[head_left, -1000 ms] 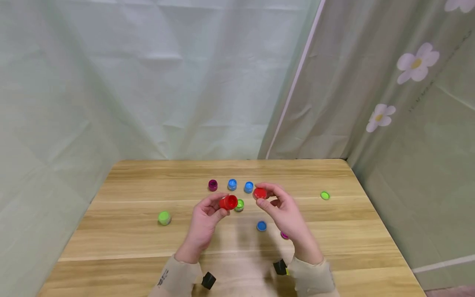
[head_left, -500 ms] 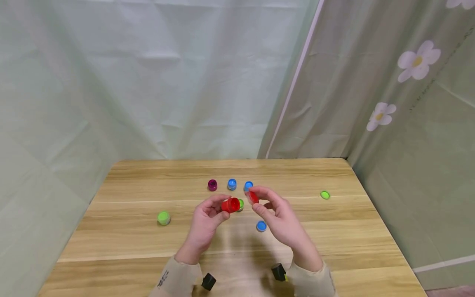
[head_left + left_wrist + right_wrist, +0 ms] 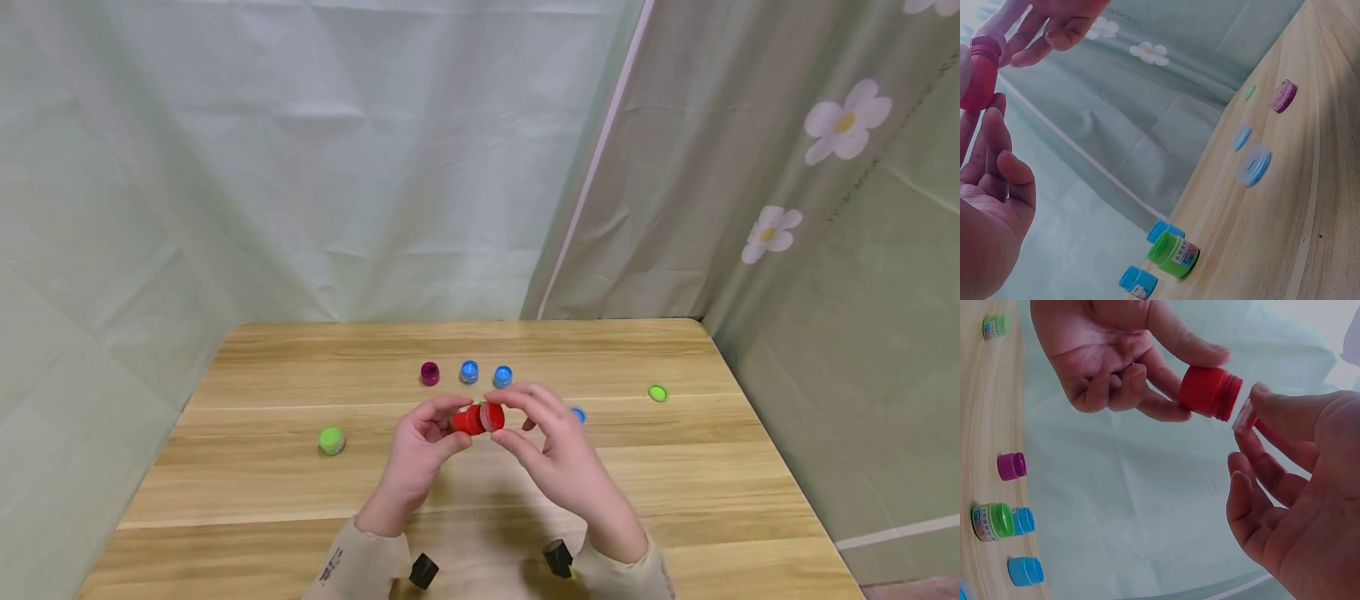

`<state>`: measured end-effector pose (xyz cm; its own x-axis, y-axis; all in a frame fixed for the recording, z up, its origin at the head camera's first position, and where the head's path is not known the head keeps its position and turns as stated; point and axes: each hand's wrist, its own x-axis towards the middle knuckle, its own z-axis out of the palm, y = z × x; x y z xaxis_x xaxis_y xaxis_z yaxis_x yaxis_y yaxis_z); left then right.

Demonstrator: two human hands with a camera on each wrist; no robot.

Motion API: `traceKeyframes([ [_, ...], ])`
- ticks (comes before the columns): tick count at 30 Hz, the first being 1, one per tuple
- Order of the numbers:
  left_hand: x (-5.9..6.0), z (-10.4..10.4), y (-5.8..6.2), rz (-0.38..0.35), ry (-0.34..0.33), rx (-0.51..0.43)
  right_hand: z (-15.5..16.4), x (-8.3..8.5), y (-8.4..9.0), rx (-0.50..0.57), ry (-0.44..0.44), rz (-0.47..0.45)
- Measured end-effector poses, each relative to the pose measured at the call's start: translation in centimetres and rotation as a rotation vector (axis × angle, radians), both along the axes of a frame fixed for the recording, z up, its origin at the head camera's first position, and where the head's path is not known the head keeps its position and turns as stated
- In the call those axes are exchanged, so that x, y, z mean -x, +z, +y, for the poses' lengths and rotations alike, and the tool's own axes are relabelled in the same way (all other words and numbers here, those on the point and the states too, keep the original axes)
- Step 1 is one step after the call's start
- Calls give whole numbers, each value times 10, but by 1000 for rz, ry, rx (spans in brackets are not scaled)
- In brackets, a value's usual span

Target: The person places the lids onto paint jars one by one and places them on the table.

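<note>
Above the table, my left hand [image 3: 420, 450] grips a small red paint jar [image 3: 1204, 392] between thumb and fingers. The jar lies on its side, its threaded mouth facing right. My right hand [image 3: 562, 458] pinches a red lid with a clear rim [image 3: 1245, 417] by its edge. In the right wrist view the lid faces the jar's mouth with a narrow gap between them. Behind both hands stands an uncapped green paint jar [image 3: 1175, 254], mostly hidden in the head view.
An uncapped purple jar [image 3: 430, 373] and two uncapped blue jars, a left one [image 3: 469, 372] and a right one [image 3: 503, 377], stand farther back. A green-capped jar [image 3: 332, 440] is at left. Loose lids lie at right: green [image 3: 657, 392], blue [image 3: 1254, 165], purple [image 3: 1284, 95].
My right hand has moved left, bringing the red lid from apart to right at the jar's mouth. The lid has turned to face the jar, and the jar has swung to point right.
</note>
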<state>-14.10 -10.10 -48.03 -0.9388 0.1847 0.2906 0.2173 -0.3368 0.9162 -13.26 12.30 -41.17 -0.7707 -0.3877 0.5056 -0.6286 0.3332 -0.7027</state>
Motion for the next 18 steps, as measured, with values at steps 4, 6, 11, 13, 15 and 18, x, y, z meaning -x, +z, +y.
traceKeyframes([
  [4,-1,0,1,-2,5,10,-2,-1,1,-36,3,38],
  [6,-2,0,1,1,5,13,-2,-2,2,-48,2,46],
  [11,-2,0,1,13,-6,14,-2,-5,4,-75,-4,58],
  [13,-2,0,2,20,-15,9,-3,-6,4,-80,-7,62],
  [15,-3,0,2,29,-23,1,-3,-6,5,-85,-11,71],
  [18,-3,1,3,48,-38,-9,-4,-7,5,-101,-16,103],
])
